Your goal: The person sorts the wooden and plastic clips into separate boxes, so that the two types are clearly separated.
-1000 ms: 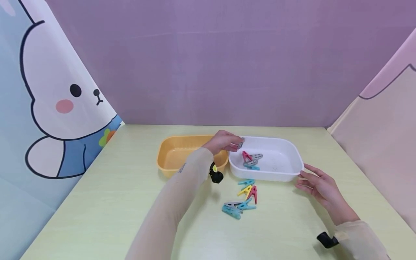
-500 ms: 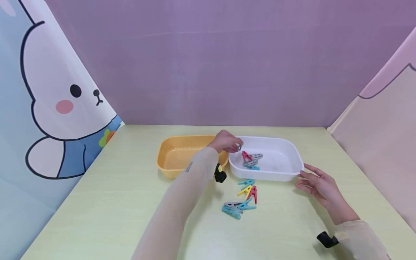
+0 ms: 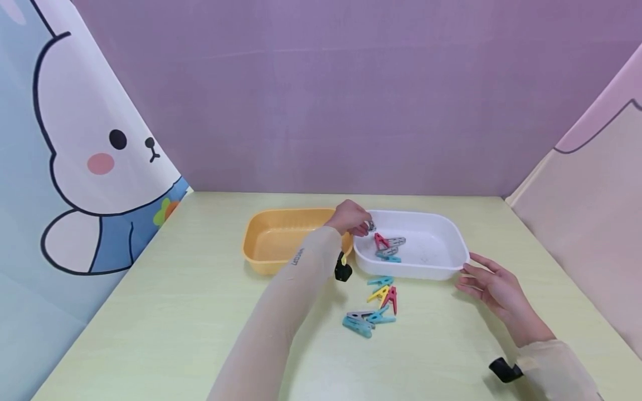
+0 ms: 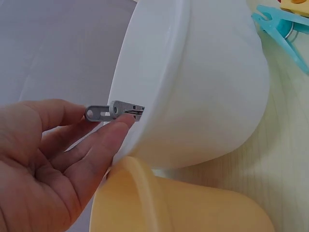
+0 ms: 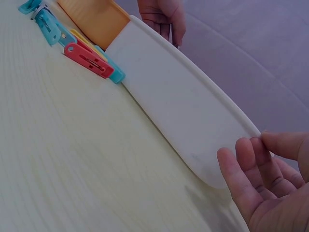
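Note:
My left hand (image 3: 349,216) pinches a grey clothespin (image 4: 116,111) between thumb and fingers at the left end of the white basin (image 3: 423,272). In the left wrist view, the clothespin's tip runs behind the white rim, on the inner side. At the basin's near right corner my right hand (image 3: 496,289) grips the rim with thumb and fingertips, the other fingers against the outer wall. Inside the white basin lie a red clothespin (image 3: 380,241), a blue clothespin (image 3: 389,259) and grey clothespins (image 3: 387,252).
An orange-yellow basin (image 3: 271,266) stands against the white basin's left end, partly behind the left forearm. In front, on the pale table (image 3: 165,312), lie several loose clothespins, among them a red one (image 3: 392,299), a yellow one (image 3: 377,296) and a blue one (image 3: 357,326).
My left hand has shifted slightly right with the grey clothespin, which sits a little lower by the white basin's left end. My right hand has stayed at the corner.

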Tool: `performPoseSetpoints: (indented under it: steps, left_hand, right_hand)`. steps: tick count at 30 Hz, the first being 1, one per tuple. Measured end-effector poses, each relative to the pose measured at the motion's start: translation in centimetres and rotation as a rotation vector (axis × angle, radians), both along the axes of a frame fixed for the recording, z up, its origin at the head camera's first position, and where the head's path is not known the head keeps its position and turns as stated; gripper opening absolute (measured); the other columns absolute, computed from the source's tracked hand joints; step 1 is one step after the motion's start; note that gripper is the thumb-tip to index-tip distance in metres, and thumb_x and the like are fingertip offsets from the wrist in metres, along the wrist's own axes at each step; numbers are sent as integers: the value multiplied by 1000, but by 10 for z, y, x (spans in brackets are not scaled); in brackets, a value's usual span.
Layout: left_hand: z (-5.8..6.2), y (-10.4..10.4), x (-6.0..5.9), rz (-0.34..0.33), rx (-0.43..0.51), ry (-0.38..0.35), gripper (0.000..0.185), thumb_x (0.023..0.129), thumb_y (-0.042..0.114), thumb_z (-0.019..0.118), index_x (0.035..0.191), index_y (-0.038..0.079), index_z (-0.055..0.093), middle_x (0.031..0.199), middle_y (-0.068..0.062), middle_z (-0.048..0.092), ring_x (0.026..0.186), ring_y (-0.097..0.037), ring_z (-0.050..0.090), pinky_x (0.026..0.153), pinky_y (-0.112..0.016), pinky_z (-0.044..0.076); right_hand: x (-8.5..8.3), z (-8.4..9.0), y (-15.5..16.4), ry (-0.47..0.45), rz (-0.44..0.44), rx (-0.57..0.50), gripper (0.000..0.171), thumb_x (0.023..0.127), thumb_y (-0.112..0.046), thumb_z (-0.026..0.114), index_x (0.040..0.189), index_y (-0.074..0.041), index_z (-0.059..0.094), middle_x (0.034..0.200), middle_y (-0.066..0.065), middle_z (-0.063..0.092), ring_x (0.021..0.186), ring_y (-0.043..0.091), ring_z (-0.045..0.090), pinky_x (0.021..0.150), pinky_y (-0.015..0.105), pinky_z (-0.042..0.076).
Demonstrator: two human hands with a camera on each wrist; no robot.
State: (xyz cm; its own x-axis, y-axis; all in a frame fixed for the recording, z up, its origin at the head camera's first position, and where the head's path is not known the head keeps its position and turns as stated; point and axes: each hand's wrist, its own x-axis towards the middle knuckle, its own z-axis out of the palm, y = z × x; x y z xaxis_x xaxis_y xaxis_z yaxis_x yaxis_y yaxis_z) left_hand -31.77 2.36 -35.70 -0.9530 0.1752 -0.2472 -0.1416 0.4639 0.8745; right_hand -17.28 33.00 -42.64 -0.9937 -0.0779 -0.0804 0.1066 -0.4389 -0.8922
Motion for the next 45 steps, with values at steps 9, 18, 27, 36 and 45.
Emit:
performPoseSetpoints:
  steps: [9,18,27,36,45]
  left_hand:
    - [-3,2,-7,30,-25,-16,15,97,7,63,102,-5,70,77,-13,70,66,-24,71,72,-35,61]
    - [-3,4,-8,55,-25,-38,26,96,15,68,117,-2,69,82,-12,69,71,-24,72,68,-30,61]
    - [-8,5,-12,77,14,-38,30,96,16,68,120,-2,67,82,-13,71,67,-22,71,73,-34,61]
    - [-12,6,-11,86,45,-35,30,95,17,69,119,-1,67,83,-13,72,70,-23,72,70,-32,61]
    - [-11,-4,-9,-41,115,-26,25,94,15,68,112,-3,71,85,-12,73,74,-22,72,65,-28,61]
  right_hand:
    - [-5,-1,2,-1,6,9,32,100,4,52,107,-19,73,88,7,72,74,18,71,74,36,62]
    - [-8,-4,3,6,19,26,29,99,3,56,108,-19,72,87,7,72,75,18,71,74,36,62]
    - [-12,-5,5,9,20,26,28,99,3,56,108,-19,72,87,7,72,74,18,71,74,36,62]
    - [-15,-8,8,17,28,16,30,100,3,55,107,-19,73,87,6,72,75,17,71,74,36,61]
    - [-18,-12,11,20,30,11,30,99,4,55,108,-18,72,87,7,72,75,18,71,74,36,61]
